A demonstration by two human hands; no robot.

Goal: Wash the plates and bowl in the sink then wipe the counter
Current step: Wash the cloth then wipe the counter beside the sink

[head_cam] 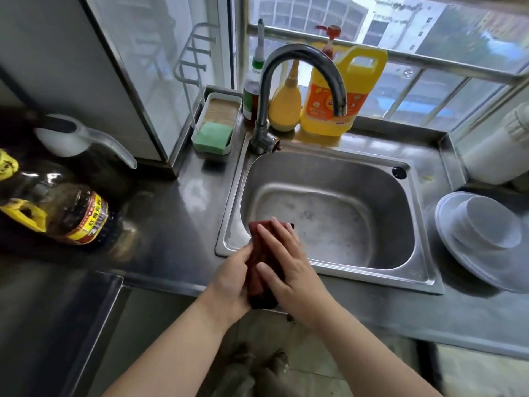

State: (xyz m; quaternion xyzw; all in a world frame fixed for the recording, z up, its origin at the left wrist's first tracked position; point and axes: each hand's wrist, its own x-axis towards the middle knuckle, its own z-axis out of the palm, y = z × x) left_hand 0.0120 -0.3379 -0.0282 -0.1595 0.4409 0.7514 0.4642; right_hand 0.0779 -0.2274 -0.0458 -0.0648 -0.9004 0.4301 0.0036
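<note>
Where the steel counter (177, 213) begins at your far left, a dark oil bottle (57, 216) with a yellow handle and a red-and-yellow label lies tilted toward the lens, with a white jug (74, 141) behind it. Further right, against the back wall, a white soap tray (216, 126) holds a green sponge (213, 134), and a wire rack (191, 58) rises above it. Next come the curved tap (303, 78), a dark sauce bottle (252, 98) just behind its stem, a yellow squeeze bottle (284, 107) and a large yellow detergent jug (340, 96) on the sill. Below the tap the sink (423, 224) holds no dishes; its basin floor looks wet and spotted.

Over the sink's near left corner your left hand (232, 279) holds the lower end of a dark red cloth (259, 262), its fingers wrapped round the cloth's left edge. Your right hand (289, 262) lies over the cloth's upper face, fingers fairly straight and pressed flat upon it, so the cloth sits sandwiched between both hands.

To the right of the sink, on the counter, a white bowl (489, 222) rests upside down on stacked white plates (472, 262). Behind them stands a white container (498, 150)
</note>
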